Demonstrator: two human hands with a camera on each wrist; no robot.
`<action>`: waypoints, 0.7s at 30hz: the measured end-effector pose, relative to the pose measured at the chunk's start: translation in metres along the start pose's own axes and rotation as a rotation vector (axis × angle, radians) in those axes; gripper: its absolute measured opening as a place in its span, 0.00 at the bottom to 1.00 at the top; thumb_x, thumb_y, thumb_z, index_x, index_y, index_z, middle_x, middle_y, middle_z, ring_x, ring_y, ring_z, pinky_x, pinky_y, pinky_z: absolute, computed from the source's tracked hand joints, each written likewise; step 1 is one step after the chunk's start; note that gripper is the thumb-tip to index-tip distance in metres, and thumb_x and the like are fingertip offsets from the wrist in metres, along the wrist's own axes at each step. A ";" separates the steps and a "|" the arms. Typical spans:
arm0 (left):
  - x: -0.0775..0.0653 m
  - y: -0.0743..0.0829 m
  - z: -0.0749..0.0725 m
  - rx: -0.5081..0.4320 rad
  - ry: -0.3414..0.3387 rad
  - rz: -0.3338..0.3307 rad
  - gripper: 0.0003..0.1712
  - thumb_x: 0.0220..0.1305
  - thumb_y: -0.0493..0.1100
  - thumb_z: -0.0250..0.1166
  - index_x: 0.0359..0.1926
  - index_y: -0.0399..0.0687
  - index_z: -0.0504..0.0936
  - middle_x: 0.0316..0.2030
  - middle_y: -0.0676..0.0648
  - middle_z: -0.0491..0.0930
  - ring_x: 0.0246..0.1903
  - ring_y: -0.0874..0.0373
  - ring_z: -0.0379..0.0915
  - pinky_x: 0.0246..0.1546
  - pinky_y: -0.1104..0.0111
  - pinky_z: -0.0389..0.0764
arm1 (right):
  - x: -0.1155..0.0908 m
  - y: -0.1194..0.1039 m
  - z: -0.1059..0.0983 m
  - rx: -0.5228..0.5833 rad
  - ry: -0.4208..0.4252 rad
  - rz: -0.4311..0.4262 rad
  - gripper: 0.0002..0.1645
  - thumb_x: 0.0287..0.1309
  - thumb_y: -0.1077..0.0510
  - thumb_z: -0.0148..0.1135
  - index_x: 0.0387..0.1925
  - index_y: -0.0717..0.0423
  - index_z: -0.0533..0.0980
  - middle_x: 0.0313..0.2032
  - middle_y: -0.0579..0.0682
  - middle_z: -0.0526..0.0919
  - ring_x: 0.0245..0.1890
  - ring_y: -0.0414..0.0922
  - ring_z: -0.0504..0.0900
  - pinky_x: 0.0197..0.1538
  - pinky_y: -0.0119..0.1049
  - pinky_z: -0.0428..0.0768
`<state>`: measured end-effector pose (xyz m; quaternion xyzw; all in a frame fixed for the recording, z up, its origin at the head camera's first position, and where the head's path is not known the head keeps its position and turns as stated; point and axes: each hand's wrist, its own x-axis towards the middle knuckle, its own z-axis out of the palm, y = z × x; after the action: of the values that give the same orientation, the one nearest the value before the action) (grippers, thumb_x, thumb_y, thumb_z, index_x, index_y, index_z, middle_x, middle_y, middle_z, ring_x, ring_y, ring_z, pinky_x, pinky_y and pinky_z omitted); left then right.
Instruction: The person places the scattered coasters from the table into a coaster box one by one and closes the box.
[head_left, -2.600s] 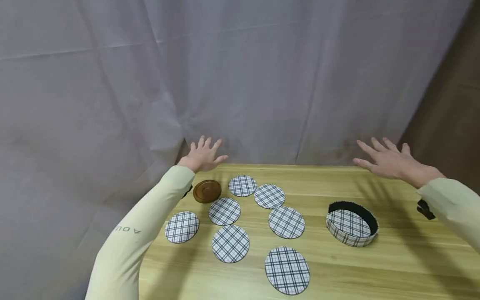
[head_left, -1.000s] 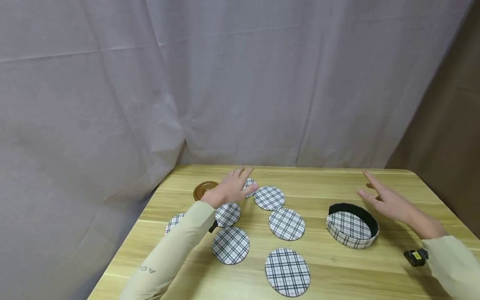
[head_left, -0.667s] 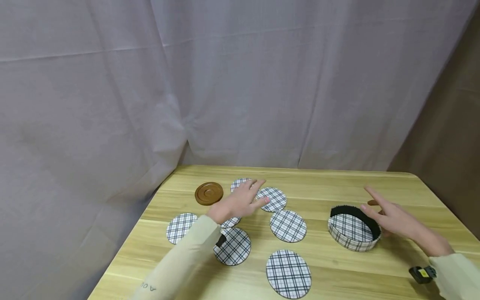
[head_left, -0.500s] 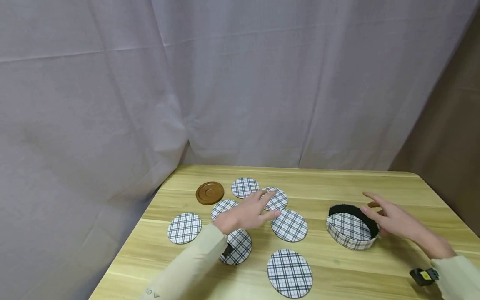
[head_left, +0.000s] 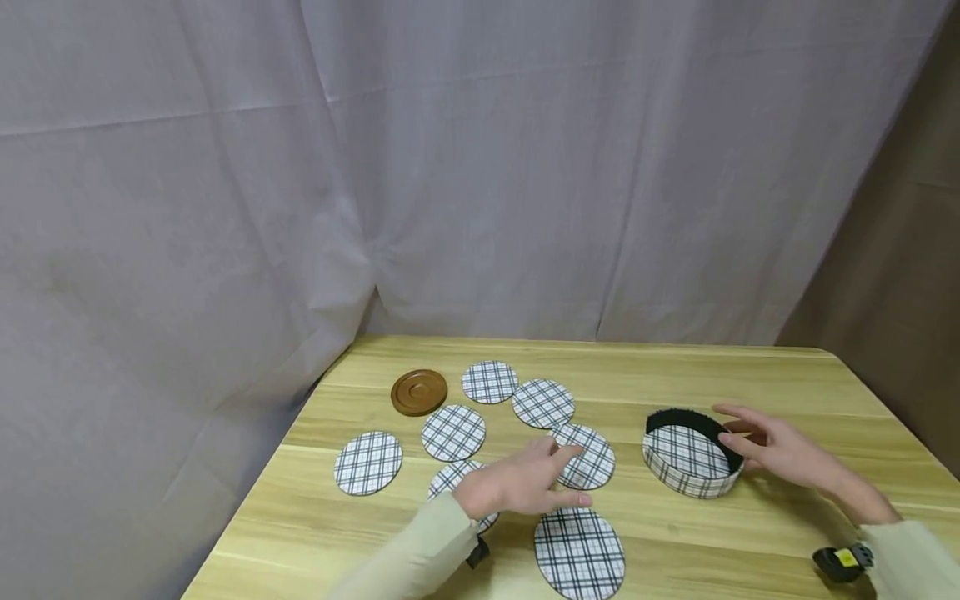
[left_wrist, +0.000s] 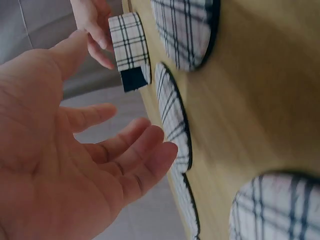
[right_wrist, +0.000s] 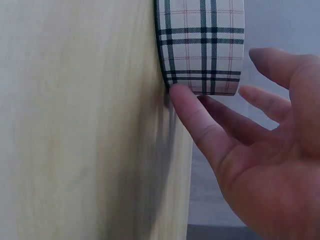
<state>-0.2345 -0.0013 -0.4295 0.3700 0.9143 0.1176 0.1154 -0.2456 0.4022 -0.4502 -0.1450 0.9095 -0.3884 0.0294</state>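
My left hand [head_left: 525, 479] hovers palm down over the middle of the table, fingers relaxed and holding nothing. Its fingertips overlap a round plaid coaster [head_left: 596, 467] in the head view, and its thumb reaches over the far rim of the nearest coaster [head_left: 579, 554]. In the left wrist view the bent fingers [left_wrist: 145, 155] are beside a coaster [left_wrist: 172, 120]. At the right, my right hand [head_left: 783, 450] touches the side of a round, open plaid holder [head_left: 690, 483] with a black inner wall. In the right wrist view a fingertip [right_wrist: 182, 95] meets the holder's lower edge, other fingers spread.
Several more plaid coasters lie flat, among them a far one [head_left: 490, 382], one beside it [head_left: 543, 404] and one at the left [head_left: 368, 462]. A brown wooden saucer [head_left: 418, 392] sits at the back left. Grey curtain [head_left: 480, 167] hangs behind the table.
My left hand has moved from the far left toward the near middle of the table. The right hand has come down to the holder, which has shifted slightly left.
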 end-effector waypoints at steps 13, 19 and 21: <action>0.002 0.021 0.019 0.094 -0.143 -0.031 0.39 0.52 0.73 0.64 0.63 0.68 0.68 0.47 0.56 0.68 0.45 0.64 0.63 0.40 0.73 0.75 | -0.007 0.020 -0.002 0.211 -0.040 0.011 0.35 0.70 0.57 0.56 0.70 0.69 0.58 0.53 0.17 0.66 0.48 0.19 0.74 0.39 0.41 0.86; 0.004 0.026 0.020 0.146 -0.156 -0.017 0.38 0.46 0.73 0.69 0.58 0.70 0.71 0.42 0.57 0.65 0.42 0.65 0.60 0.38 0.76 0.71 | -0.005 0.021 -0.004 0.255 -0.069 0.025 0.36 0.69 0.57 0.56 0.71 0.66 0.57 0.63 0.45 0.71 0.49 0.21 0.75 0.42 0.40 0.86; 0.006 0.027 0.022 0.143 -0.152 -0.022 0.38 0.45 0.72 0.70 0.56 0.69 0.72 0.41 0.58 0.65 0.41 0.66 0.60 0.37 0.77 0.70 | -0.005 0.021 -0.003 0.257 -0.076 0.025 0.36 0.69 0.58 0.56 0.71 0.67 0.57 0.65 0.65 0.68 0.49 0.20 0.74 0.42 0.40 0.86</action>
<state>-0.2149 0.0242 -0.4425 0.3749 0.9130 0.0222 0.1592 -0.2468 0.4193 -0.4635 -0.1434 0.8522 -0.4957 0.0868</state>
